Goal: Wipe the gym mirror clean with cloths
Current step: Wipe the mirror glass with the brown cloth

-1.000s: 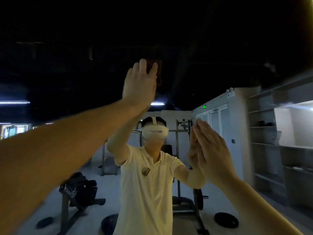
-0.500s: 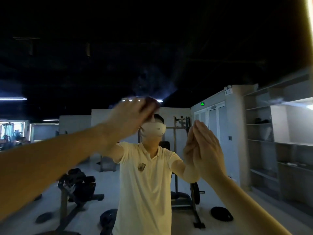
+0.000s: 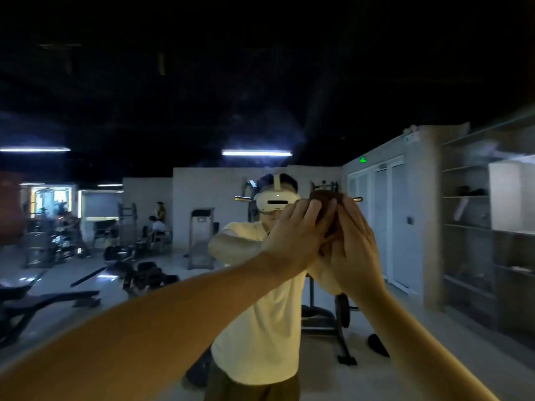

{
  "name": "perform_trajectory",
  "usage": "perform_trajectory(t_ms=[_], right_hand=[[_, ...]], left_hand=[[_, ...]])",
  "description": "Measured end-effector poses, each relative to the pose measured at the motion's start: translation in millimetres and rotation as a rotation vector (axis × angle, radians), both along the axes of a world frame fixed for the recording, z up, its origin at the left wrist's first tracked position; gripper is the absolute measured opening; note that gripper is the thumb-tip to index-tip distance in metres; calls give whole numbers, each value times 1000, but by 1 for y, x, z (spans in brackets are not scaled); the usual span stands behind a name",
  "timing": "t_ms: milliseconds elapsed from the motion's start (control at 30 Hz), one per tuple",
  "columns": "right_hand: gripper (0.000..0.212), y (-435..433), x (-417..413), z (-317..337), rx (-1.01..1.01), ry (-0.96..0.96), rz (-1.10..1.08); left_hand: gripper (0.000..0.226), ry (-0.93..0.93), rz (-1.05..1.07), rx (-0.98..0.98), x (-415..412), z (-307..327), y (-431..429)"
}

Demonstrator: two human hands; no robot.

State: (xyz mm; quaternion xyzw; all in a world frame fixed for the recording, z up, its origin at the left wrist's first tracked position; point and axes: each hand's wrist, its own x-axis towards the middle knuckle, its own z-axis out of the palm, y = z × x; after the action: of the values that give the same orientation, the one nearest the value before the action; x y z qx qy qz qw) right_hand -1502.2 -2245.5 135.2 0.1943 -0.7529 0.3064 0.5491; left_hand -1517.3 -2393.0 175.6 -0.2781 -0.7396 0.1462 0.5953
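The gym mirror (image 3: pixel 202 125) fills the view and reflects the gym and me. A dark brown cloth (image 3: pixel 326 198) sits against the glass at head height, right of centre. My left hand (image 3: pixel 295 233) reaches across from the left, its fingers laid over the cloth and pressing it to the mirror. My right hand (image 3: pixel 357 244) stands upright right beside it, fingers straight, its fingertips touching the cloth's right side. Most of the cloth is hidden behind the two hands.
The mirror reflects weight benches and plates on the floor at the left (image 3: pixel 139 273), a squat rack behind me (image 3: pixel 324 314), white doors (image 3: pixel 385 221) and open shelving at the right (image 3: pixel 474 227). People sit in the far left background.
My left hand swept the cloth down from high on the mirror and to the right until it met my right hand. The right hand stayed almost in place.
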Motion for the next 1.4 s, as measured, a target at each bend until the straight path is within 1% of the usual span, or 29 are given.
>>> perform_trajectory(t_ms=[67,100,133,167,200,233,267,300,367,400,467,533,600,667,767,800,833,867,933,1000,1033,1100,1133,1200,1267,1300,1400], right_hand=[[72,-4,-7,-18,122,18,-172],[75,-6,-6,-25,174,20,-231],[76,-8,-4,-30,211,14,-261],[76,-9,-1,-33,232,4,-278],[76,-11,1,-35,246,-16,-290],[76,-11,2,-37,259,-41,-300],[77,-11,3,-38,274,-62,-299],[78,-10,3,-38,291,-76,-288],[80,-6,4,-37,326,-101,-262],[81,-3,5,-36,350,-115,-255],[79,2,7,-36,402,-126,-259],[77,5,8,-37,441,-151,-258],[80,7,10,-40,473,-177,-264],[84,9,15,-44,494,-177,-271],[85,16,20,-53,524,-150,-301],[83,17,20,-56,526,-146,-320],[83,16,20,-60,518,-150,-338],[83,14,21,-64,503,-160,-355],[85,5,23,-71,456,-186,-376],[89,-8,25,-79,419,-233,-387],[91,-13,26,-81,403,-252,-389],[92,-23,28,-84,368,-279,-380],[90,-27,29,-85,355,-292,-374],[89,-29,30,-88,349,-307,-364],[90,-27,33,-89,379,-320,-346],[90,-24,35,-89,394,-326,-339],[84,-14,41,-89,415,-352,-342]], left_hand=[[68,15,16,-140,2,0,-31],[71,27,63,-156,5,7,-52],[72,48,133,-123,10,14,-76],[70,30,180,-18,14,23,-101],[64,-13,172,156,17,28,-128],[59,-45,170,379,21,31,-151],[60,-15,187,581,20,28,-171],[64,-7,210,743,20,23,-179],[67,13,220,942,14,11,-164],[68,1,195,989,12,2,-145],[69,-26,117,952,11,-15,-98],[71,-54,40,831,11,-40,-53],[74,-122,-53,722,13,-70,-16],[72,-207,-113,527,17,-100,7],[66,-277,-55,152,23,-126,-8],[67,-258,-8,54,25,-125,-24],[69,-237,54,14,26,-122,-45],[66,-248,83,63,29,-116,-68],[55,-327,102,293,33,-106,-123],[67,-246,185,531,34,-105,-177],[69,-189,202,656,34,-109,-195],[65,-128,172,880,31,-125,-199],[64,-122,136,920,29,-135,-181],[63,-175,48,904,27,-160,-131],[59,-300,-81,840,28,-185,-75],[59,-347,-129,748,29,-197,-49],[58,-446,-168,384,35,-228,13]])
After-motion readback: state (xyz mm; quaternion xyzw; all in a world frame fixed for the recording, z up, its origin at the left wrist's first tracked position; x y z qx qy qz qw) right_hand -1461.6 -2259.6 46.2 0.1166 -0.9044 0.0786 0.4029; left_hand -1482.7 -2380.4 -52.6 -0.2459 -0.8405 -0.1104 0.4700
